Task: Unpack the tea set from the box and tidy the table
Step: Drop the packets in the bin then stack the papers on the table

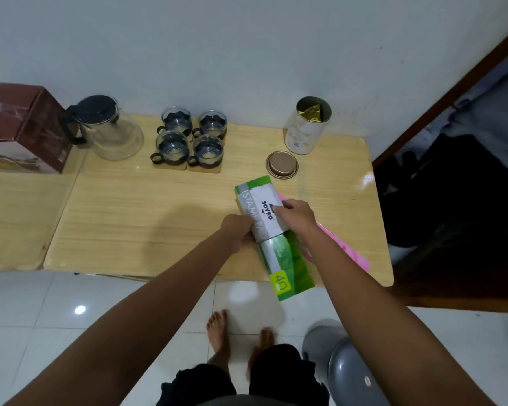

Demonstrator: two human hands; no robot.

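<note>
A: Four glass cups (pixel 189 139) in dark holders stand in a two-by-two block on pale wooden coasters, at the wall side of the wooden desk (pixel 135 212). Just left of the cups stands the clear glass teapot (pixel 107 131) with its black lid and handle, and left of that the maroon cardboard box (pixel 21 127). The tea set appears unpacked already.

B: Which step is in hand, then?

A: Tidying, by my reading. Both hands work on stationery at the near edge, well to the near right of the cups. The left hand (pixel 239 230) has its fingers curled round the left edge of a white boxed stamp pad (pixel 261 212); the right hand (pixel 296 215) pinches its far right corner. The pad lies on a glossy green folder (pixel 288 259), which overhangs the desk edge, with a pink sheet (pixel 346 247) beneath.

B: And the next move?

A: Probably lifting the stack as one. That needs a firm grip, since the slick folder could slide out from under the pad.

B: What else remains?

A: Right of the cups, a cylindrical white tin (pixel 307 126) stands open, gold foil showing inside. Its round coppery lid (pixel 282 164) lies flat just in front of it.
</note>
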